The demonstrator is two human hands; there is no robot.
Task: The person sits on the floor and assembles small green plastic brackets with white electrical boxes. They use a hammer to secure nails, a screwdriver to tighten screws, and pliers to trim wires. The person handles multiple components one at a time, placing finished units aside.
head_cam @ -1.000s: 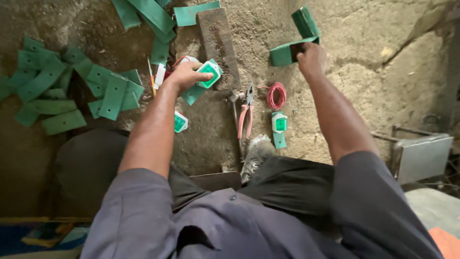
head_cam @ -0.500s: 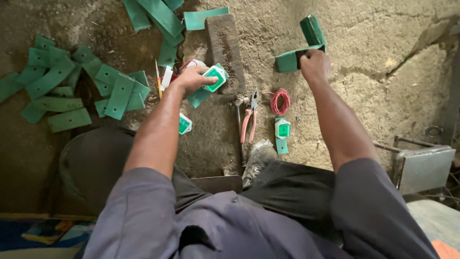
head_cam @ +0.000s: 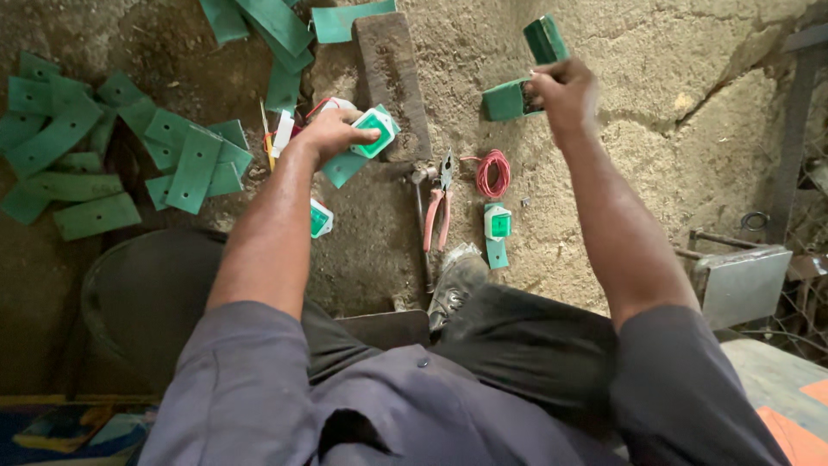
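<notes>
Green-faced switch unit (head_cam: 373, 132) gripped in outstretched left hand (head_cam: 332, 134), right hand (head_cam: 565, 91) raised, clutching green bracket (head_cam: 509, 99)

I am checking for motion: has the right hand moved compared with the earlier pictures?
No clear move. The right hand keeps gripping the green bracket, in the same place relative to the red wire coil; the small shift looks like camera motion.

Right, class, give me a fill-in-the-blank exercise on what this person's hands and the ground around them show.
1. The left hand holds a small white-rimmed part with a ____ face.
2. The right hand grips a bent green ____ piece.
3. The pliers on the ground have ____ handles.
4. Beside the pliers lies a coil of ____ wire.

Missing words: green; metal; pink; red
</notes>
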